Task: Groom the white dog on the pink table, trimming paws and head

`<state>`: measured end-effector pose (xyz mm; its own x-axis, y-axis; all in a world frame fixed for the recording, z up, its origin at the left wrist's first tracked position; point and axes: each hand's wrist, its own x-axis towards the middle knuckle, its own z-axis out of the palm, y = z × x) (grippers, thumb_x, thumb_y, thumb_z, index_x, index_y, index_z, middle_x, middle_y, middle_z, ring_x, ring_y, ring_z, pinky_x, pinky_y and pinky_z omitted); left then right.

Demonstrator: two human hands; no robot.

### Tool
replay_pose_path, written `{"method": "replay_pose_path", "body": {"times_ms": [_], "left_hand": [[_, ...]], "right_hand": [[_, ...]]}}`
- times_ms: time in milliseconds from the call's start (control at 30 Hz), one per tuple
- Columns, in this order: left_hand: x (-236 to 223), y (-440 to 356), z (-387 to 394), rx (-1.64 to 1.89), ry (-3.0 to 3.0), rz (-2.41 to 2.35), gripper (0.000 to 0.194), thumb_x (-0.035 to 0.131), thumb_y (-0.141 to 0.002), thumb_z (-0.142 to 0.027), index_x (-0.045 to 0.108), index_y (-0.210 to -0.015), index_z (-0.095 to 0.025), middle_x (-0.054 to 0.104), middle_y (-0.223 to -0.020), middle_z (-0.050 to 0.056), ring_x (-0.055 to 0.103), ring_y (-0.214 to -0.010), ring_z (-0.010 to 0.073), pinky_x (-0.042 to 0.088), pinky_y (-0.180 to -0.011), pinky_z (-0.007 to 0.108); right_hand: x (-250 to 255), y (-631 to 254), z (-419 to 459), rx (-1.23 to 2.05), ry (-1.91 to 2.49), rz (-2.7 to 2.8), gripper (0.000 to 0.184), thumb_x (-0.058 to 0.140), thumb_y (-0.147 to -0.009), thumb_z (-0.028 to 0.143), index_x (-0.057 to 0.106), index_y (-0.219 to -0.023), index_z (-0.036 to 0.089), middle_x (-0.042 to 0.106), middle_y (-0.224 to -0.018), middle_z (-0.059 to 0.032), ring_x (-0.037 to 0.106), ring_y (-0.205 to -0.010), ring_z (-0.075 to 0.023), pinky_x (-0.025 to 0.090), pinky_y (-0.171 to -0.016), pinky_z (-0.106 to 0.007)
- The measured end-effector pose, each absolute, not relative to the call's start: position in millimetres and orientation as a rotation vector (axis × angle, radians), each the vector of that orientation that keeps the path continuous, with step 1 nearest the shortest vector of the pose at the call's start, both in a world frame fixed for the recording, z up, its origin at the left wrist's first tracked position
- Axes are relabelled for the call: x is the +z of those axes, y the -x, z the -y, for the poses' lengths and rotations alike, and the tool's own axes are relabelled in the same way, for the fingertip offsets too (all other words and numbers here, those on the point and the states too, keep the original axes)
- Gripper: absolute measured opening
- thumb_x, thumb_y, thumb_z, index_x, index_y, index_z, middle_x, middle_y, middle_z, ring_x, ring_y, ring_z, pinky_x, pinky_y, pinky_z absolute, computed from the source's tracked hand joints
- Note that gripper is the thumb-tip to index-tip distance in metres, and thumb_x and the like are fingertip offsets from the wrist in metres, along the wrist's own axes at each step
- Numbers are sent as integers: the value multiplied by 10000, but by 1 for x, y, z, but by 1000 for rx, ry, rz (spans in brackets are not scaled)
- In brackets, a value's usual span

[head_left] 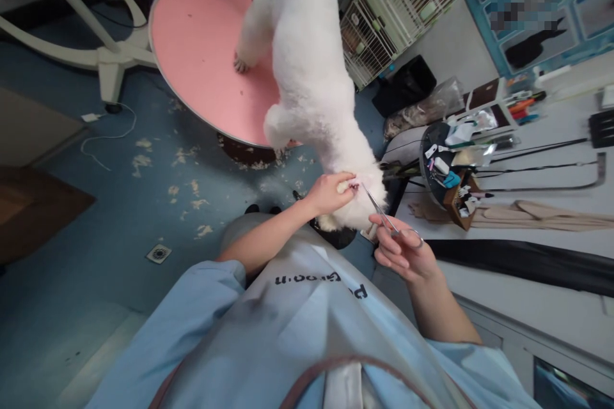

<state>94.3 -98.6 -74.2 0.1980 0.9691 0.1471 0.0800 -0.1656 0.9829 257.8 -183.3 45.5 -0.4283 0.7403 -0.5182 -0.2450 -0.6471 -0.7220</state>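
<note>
A white fluffy dog (pixel 307 70) stands on a round pink grooming table (pixel 201 51), its head end toward me. My left hand (pixel 330 193) is closed on the dog's ear or head fur, folding it back so pink skin shows. My right hand (pixel 400 252) grips a thin metal tool with finger loops, scissors or forceps (pixel 378 209), whose tip points at the spot that my left hand holds. I wear a light blue smock (pixel 297 332) with dark lettering.
Clumps of cut fur (pixel 182 172) lie on the blue floor beside a floor drain (pixel 158 254). A round caddy of grooming tools (pixel 453 172) stands to the right on a white counter (pixel 551 204). A white wire cage (pixel 403 0) stands behind the dog. A white stand base (pixel 110 64) stands at the left.
</note>
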Motion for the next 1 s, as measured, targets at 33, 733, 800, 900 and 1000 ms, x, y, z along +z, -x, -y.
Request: {"method": "replay_pose_path", "body": {"times_ms": [33, 733, 800, 900, 1000], "left_hand": [[-75, -94, 98, 1154, -1445, -1028, 375, 593, -751, -246, 630, -1113, -151, 671, -1104, 58, 632, -1002, 183, 474, -922, 277], [-68, -93, 96, 1213, -1132, -714, 377, 505, -808, -496, 559, -698, -139, 614, -745, 44, 558, -743, 131, 457, -762, 259], [-79, -79, 96, 1196, -1139, -774, 382, 474, -813, -480, 547, -650, -142, 609, -756, 47, 552, -725, 129, 462, -733, 258], [-113, -28, 92, 1198, -1134, -1176, 341, 446, -812, -412, 557, -638, -140, 623, -891, 82, 572, -808, 156, 471, -765, 283], [-140, 35, 88, 1062, -1178, -1901, 229, 626, -683, -303, 624, -814, -116, 596, -1101, 132, 519, -1079, 250, 412, -945, 364]], "right_hand": [[46, -259, 183, 2101, 1128, 790, 450, 657, -753, 412, 605, -1137, 182, 446, -565, 97, 242, -314, 5, 387, -441, -207], [63, -233, 120, 738, 1529, 2028, 161, 626, -779, 352, 667, -830, 205, 561, -772, -49, 546, -750, -185, 456, -816, -379], [47, -226, 98, 486, 1580, 2184, 282, 666, -730, 336, 698, -976, 204, 573, -945, -88, 556, -873, -222, 459, -835, -384], [28, -230, 82, 505, 1567, 2301, 432, 693, -697, 359, 675, -1095, 191, 545, -1097, -105, 559, -987, -241, 467, -884, -385], [17, -238, 82, 561, 1566, 2268, 507, 703, -691, 384, 645, -1154, 186, 540, -1122, -104, 561, -1014, -241, 465, -915, -391]]}}
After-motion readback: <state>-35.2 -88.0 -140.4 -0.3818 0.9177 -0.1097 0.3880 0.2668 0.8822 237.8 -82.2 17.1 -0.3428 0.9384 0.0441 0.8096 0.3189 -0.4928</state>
